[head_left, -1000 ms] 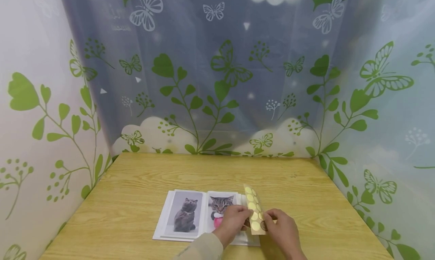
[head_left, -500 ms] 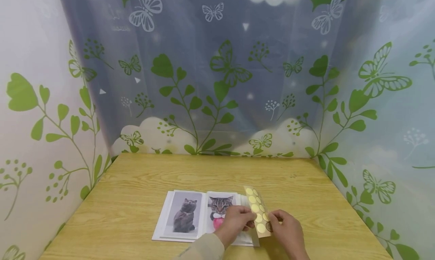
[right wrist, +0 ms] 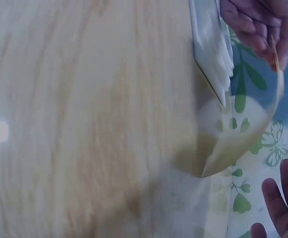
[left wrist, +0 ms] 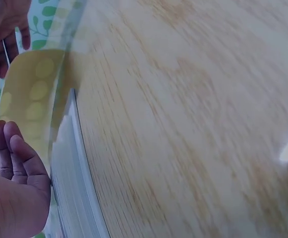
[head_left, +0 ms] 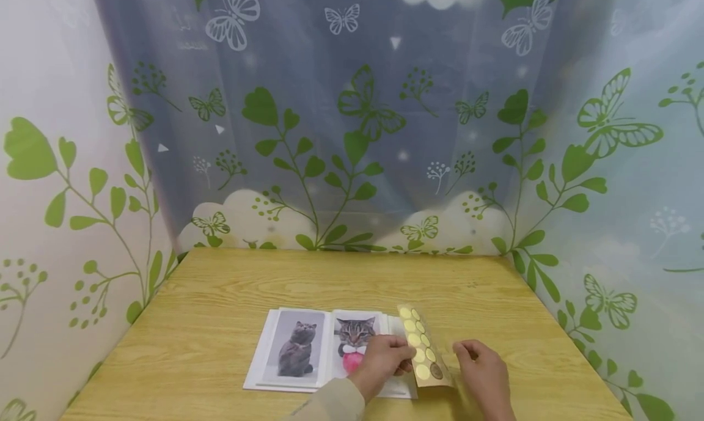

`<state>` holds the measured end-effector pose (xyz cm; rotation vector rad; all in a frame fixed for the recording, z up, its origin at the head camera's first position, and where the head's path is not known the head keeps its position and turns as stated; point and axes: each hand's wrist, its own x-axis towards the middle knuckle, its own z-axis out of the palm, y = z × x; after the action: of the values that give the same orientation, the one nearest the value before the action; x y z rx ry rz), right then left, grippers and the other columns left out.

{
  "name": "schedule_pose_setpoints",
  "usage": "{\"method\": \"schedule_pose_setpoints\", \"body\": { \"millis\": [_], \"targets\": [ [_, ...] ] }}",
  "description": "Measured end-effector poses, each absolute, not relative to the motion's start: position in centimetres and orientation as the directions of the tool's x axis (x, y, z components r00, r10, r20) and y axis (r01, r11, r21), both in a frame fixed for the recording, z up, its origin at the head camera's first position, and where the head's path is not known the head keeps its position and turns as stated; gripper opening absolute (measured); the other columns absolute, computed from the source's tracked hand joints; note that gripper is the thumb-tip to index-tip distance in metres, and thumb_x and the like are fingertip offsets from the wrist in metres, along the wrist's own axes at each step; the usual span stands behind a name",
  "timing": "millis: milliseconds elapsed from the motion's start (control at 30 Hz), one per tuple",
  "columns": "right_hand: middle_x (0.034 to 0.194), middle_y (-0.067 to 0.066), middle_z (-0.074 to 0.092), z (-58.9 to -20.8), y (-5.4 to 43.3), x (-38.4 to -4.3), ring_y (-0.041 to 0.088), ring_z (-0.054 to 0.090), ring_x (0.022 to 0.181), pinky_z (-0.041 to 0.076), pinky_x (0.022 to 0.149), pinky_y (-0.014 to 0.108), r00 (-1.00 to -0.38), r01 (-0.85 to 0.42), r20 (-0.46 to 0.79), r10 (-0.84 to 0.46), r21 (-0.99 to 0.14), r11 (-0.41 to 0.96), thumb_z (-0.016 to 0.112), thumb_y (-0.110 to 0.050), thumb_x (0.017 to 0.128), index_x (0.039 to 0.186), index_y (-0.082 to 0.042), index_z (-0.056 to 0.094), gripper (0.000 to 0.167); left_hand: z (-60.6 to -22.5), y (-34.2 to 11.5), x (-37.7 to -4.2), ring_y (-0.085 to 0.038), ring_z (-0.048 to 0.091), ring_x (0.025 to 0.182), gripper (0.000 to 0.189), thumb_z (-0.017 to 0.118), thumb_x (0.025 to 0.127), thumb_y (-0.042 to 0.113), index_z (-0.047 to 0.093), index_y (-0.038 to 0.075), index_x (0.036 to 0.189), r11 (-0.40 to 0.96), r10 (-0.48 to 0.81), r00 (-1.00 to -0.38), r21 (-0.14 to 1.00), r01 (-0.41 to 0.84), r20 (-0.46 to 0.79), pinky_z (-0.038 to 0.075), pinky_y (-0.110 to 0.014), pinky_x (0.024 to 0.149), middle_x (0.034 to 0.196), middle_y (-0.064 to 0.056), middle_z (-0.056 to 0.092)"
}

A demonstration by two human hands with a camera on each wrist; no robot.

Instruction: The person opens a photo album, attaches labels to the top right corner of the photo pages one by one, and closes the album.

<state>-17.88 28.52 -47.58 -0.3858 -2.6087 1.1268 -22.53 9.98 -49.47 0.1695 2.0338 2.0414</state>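
- your left hand: fingers bent, pinching the left edge of the sticker sheet
- your right hand: fingers part-curled, just apart from the sheet; can't tell if they grip anything
- sheet: tilted, gold rounds, one dark round low right, by the photo album's right edge
- album: open on worktop, two cat photos showing

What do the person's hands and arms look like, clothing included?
Two bare hands, no gloves, rings or cables visible. The left hand comes out of a pale cream sleeve. The right hand shows no sleeve in the head view.
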Motion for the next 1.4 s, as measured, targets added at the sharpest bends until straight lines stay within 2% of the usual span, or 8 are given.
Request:
{"method": "schedule_pose_setpoints", "body": {
  "millis": [133,300,467,700,800,933,1033,1400],
  "targets": [
    [0.091,0.007,0.069,-47.4,29.0,-17.9,0.020,0.058,0.078,0.045,0.064,0.032,-0.924,0.137,0.136,0.357,-0.753,0.643,0.058,-0.025,0.100,0.104,0.000,0.071,0.029,-49.7,10.1,-22.5,-0.010,0.060,0.056,0.005,0.071,0.085,0.002,0.071,-0.003,0.084,0.087,0.280,-0.958,0.995,-0.039,-0.062,0.050,-0.022,0.053,0.065,-0.003,0.066],
    [0.092,0.006,0.069,-47.2,28.7,-17.9,0.023,0.061,0.085,0.046,0.068,0.034,-0.919,0.141,0.137,0.369,-0.761,0.633,0.058,-0.026,0.099,0.104,-0.002,0.072,0.029,-49.5,10.5,-22.4,-0.009,0.059,0.056,0.005,0.075,0.084,0.008,0.073,0.004,0.083,0.238,0.299,-0.954,0.967,0.091,0.016,0.048,-0.022,0.049,0.065,0.002,0.064],
    [0.095,0.006,0.069,-47.3,28.3,-17.9,0.023,0.061,0.088,0.047,0.069,0.033,-0.925,0.137,0.126,0.357,-0.768,0.626,0.058,-0.026,0.099,0.104,-0.003,0.072,0.028,-49.1,10.6,-22.4,-0.006,0.054,0.050,0.009,0.077,0.082,0.009,0.075,0.002,0.087,0.354,0.318,-0.939,0.902,0.248,0.133,0.046,-0.022,0.046,0.062,0.002,0.064],
    [0.097,0.006,0.070,-47.3,27.7,-18.0,0.025,0.062,0.091,0.048,0.073,0.037,-0.933,0.123,0.121,0.338,-0.777,0.618,0.060,-0.027,0.099,0.105,-0.004,0.072,0.027,-49.1,9.9,-22.8,-0.006,0.057,0.057,0.019,0.077,0.081,0.012,0.075,0.002,0.096,0.477,0.414,-0.887,0.782,0.402,0.204,0.048,-0.021,0.055,0.073,-0.003,0.070],
    [0.100,0.008,0.070,-47.2,27.5,-18.1,0.028,0.062,0.095,0.051,0.075,0.042,-0.944,0.122,0.098,0.316,-0.784,0.608,0.059,-0.029,0.099,0.107,-0.003,0.071,0.030,-49.1,9.7,-22.9,-0.008,0.062,0.063,0.025,0.077,0.081,0.013,0.074,0.000,0.102,0.484,0.433,-0.876,0.765,0.424,0.212,0.050,-0.021,0.059,0.078,-0.006,0.072],
    [0.101,0.007,0.070,-47.4,27.2,-18.4,0.026,0.062,0.093,0.051,0.073,0.040,-0.947,0.133,0.079,0.311,-0.786,0.604,0.059,-0.033,0.100,0.109,-0.003,0.070,0.033,-48.8,9.1,-22.9,-0.008,0.063,0.066,0.027,0.077,0.082,0.015,0.073,-0.001,0.103,0.500,0.440,-0.867,0.738,0.453,0.234,0.050,-0.020,0.062,0.078,-0.005,0.072],
    [0.099,0.006,0.069,-47.5,26.9,-18.7,0.022,0.060,0.088,0.048,0.070,0.035,-0.945,0.142,0.078,0.319,-0.780,0.609,0.059,-0.034,0.099,0.110,-0.003,0.070,0.035,-48.7,8.5,-22.8,-0.007,0.062,0.066,0.027,0.077,0.082,0.016,0.073,0.000,0.104,0.507,0.434,-0.866,0.727,0.463,0.249,0.049,-0.020,0.064,0.077,-0.003,0.072],
    [0.085,-0.001,0.068,-47.9,25.5,-19.4,0.014,0.059,0.076,0.047,0.069,0.034,-0.948,0.066,0.157,0.277,-0.753,0.654,0.063,-0.028,0.097,0.103,-0.005,0.073,0.025,-48.2,4.9,-23.3,-0.008,0.062,0.073,0.029,0.075,0.085,0.019,0.072,0.001,0.108,0.528,0.424,-0.875,0.722,0.447,0.232,0.051,-0.025,0.068,0.081,-0.001,0.070]
  ]
}}
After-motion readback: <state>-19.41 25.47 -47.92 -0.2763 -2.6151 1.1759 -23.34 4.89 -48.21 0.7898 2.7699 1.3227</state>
